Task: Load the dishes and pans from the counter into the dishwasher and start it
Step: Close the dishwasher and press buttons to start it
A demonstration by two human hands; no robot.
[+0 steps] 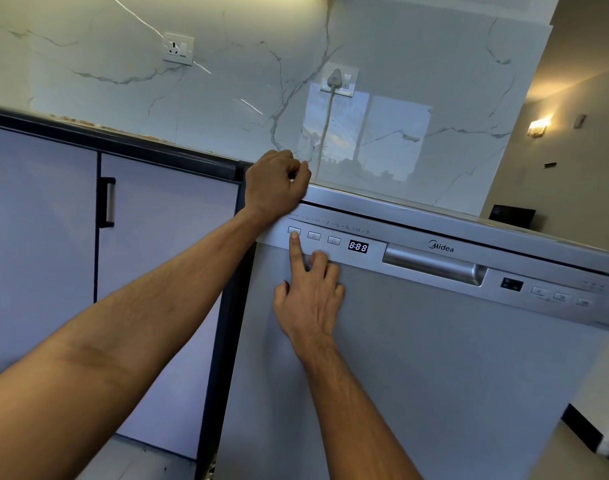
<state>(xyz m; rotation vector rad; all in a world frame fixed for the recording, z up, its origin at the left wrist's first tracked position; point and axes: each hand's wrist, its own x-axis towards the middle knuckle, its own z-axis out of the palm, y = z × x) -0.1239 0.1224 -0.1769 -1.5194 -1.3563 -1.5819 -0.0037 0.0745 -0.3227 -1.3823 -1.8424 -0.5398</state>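
Two hands at closed dishwasher (pixel 417 358), right hand (pixel 310 299) forefinger pointing up on button (pixel 293 231)

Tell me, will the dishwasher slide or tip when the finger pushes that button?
Probably not. The dishwasher looks big and boxy, so likely heavy, and its door looks shut. The left hand rests on its top corner, maybe steadying it. The right hand pushes with one fingertip only, so the button should give, not the machine.
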